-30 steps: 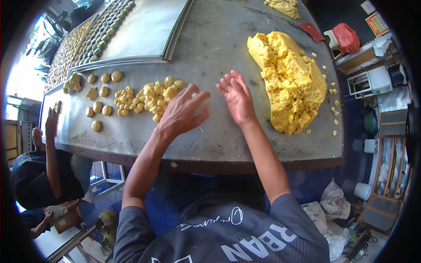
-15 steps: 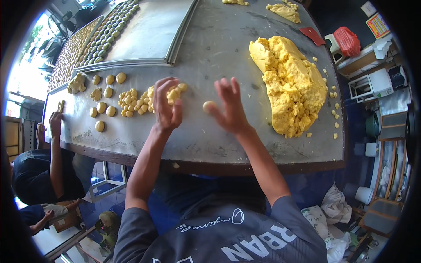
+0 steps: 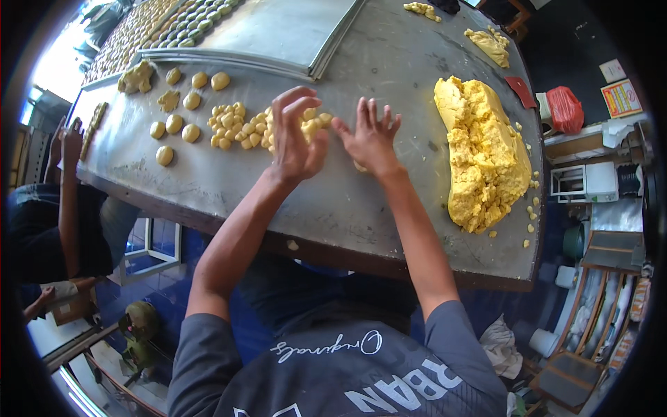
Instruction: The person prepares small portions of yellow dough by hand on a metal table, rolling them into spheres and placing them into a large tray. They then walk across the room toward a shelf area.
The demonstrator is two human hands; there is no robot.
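Since half a second ago, my view has swung, the hands have drawn closer together, and the right hand point(image 3: 372, 142) has come over the dough ball point(image 3: 360, 167) that showed beside its thumb. At the far left I see a co-worker's hands point(image 3: 70, 142) by a dark strip point(image 3: 93, 131) on the counter point(image 3: 410, 201). Next come round buns point(image 3: 174, 124), with a metal tray point(image 3: 278, 35) on the far side, then a cluster of small dough pieces point(image 3: 233, 126). The left hand point(image 3: 297, 135) is over the cluster's right part, fingers bent and thumb apart; I can't tell whether it grasps a piece. Just right of it, the right hand is released, fingers spread, with the dough ball mostly hidden beneath, peeking out on the near side. Farther right sits a large yellow dough mound point(image 3: 486, 156).
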